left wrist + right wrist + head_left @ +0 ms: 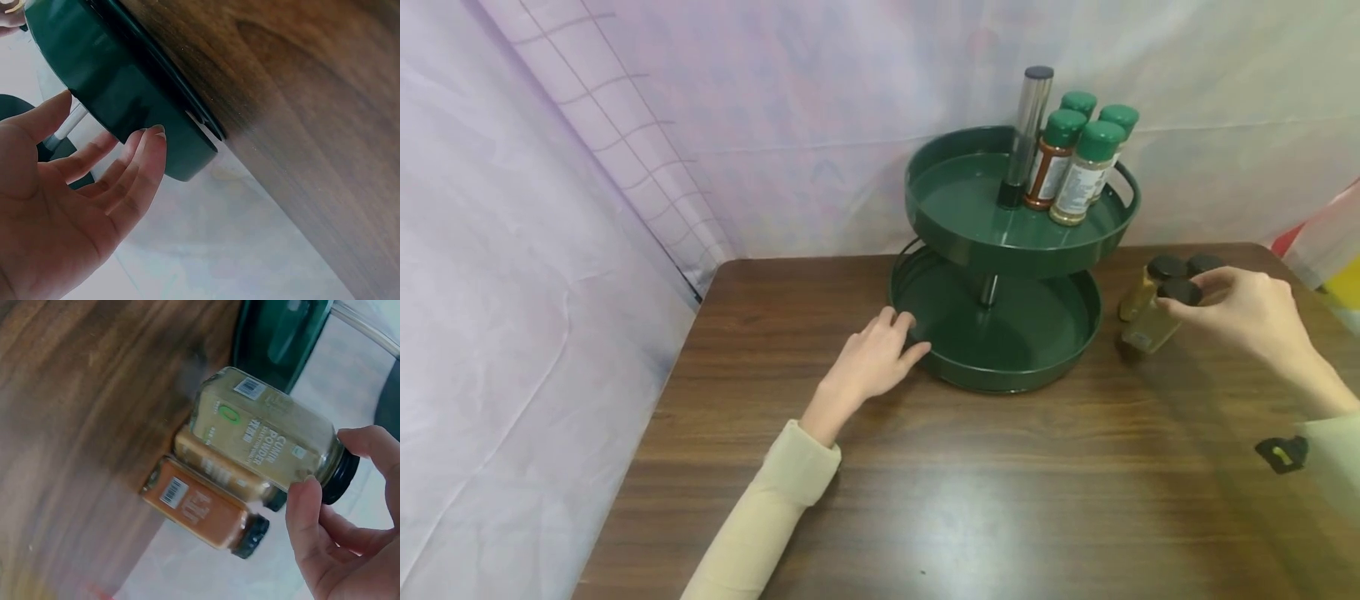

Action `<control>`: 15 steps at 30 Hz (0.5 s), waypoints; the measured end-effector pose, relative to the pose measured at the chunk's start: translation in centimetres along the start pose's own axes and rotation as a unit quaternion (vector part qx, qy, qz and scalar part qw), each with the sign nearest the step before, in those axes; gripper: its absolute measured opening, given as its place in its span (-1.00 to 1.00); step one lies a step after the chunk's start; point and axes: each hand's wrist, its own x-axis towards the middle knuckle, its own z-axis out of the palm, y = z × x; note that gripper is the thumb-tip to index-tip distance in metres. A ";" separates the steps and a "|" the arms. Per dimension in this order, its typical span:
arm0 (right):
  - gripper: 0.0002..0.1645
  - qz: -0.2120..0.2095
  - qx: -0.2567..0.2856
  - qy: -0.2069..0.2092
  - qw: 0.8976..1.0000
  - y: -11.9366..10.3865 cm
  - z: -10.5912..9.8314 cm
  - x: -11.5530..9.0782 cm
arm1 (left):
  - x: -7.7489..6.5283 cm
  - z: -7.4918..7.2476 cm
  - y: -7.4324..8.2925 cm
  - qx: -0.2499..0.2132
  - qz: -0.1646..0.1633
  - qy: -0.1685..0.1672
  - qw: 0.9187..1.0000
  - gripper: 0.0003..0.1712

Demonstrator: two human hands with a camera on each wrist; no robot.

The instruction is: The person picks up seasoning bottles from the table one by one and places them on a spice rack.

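My right hand point(1255, 312) pinches the black cap of a glass jar labelled cumin powder point(265, 428), which leans at a slant to the right of a green two-tier rack point(1000, 379). Behind it stand a yellowish spice jar point(219, 469) and an orange-brown spice jar point(197, 503), both black-capped. At the rack's lower tier, my left hand point(872, 354) has its fingers loosely bent against the outside of the wall point(119, 81), without gripping. The lower tier holds nothing that I can see.
Several green-capped spice bottles point(1078, 183) stand on the upper tier, right of the metal post point(1030, 125). A small black object point(1282, 454) shows beside the right sleeve. White cloth point(812, 125) hangs behind the wooden table point(887, 500).
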 end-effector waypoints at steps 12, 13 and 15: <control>-0.25 0.047 -0.012 0.046 0.998 -1.6 -2.1 0.5 | 0.1 0.0 -0.1 0.000 0.005 0.001 1.000 -0.40; -0.25 0.047 -0.007 0.047 0.998 -1.7 -2.1 0.5 | 0.1 0.0 -0.1 0.000 0.005 0.001 1.000 -0.41; -0.28 0.044 0.002 0.054 0.998 -2.1 -2.1 0.7 | 0.1 0.1 -0.1 0.000 0.006 -0.001 1.000 -0.41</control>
